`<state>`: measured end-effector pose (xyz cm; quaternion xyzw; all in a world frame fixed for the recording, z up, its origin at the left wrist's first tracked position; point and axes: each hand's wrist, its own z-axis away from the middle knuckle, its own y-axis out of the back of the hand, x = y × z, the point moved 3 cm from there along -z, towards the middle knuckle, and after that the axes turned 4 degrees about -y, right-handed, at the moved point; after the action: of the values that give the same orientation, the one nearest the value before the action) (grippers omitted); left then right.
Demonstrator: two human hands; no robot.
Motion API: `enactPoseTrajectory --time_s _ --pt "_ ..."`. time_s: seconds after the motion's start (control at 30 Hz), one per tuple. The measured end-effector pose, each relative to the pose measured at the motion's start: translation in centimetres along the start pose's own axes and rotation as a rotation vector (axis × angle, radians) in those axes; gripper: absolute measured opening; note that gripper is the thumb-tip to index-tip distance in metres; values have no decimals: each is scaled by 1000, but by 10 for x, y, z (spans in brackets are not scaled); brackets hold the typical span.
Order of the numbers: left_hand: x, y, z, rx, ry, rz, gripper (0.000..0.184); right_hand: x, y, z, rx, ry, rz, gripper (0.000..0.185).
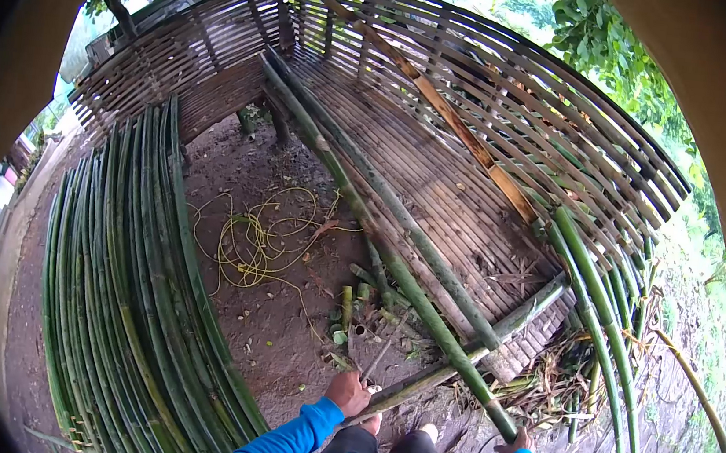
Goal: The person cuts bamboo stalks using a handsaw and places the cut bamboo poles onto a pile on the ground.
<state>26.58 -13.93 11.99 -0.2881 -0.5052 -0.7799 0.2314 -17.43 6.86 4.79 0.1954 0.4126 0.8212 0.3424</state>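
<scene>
My right hand (520,443) is closed around the near end of a long green bamboo pole (410,286). That pole slants away to the far corner of a slatted bamboo bench. My left hand (348,394) is a fist, with a long thin blade-like tool (386,346) rising from it; its handle is hidden in the fingers. Just beside that fist, a shorter bamboo pole (520,317) runs crosswise beneath the green one. A second, greyish-green pole (396,210) lies alongside on the bench.
Long split bamboo strips (125,263) lie in a row on the left. Yellow rope (259,247) is tangled on the dirt near cut bamboo pieces (346,307). The bench (438,190) has slatted backrests. More green poles (598,318) lean at right above a heap of shavings (539,400).
</scene>
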Motion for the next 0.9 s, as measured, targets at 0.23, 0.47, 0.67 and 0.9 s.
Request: enactPoseTrajectory --time_s 0.23,0.47,0.67,0.9 --pt "33 7 -3 -27 56 -115 21 -34 17 -30 -77 103 83 48" --pt "79 25 88 90 -24 62 14 -95 34 -83 168 416 -267 40" --pt "114 -22 105 -79 -44 51 14 -104 25 -112 40 343 -76 32" --pt "104 -97 34 -143 -353 -116 16 -123 34 -107 217 344 -91 19"
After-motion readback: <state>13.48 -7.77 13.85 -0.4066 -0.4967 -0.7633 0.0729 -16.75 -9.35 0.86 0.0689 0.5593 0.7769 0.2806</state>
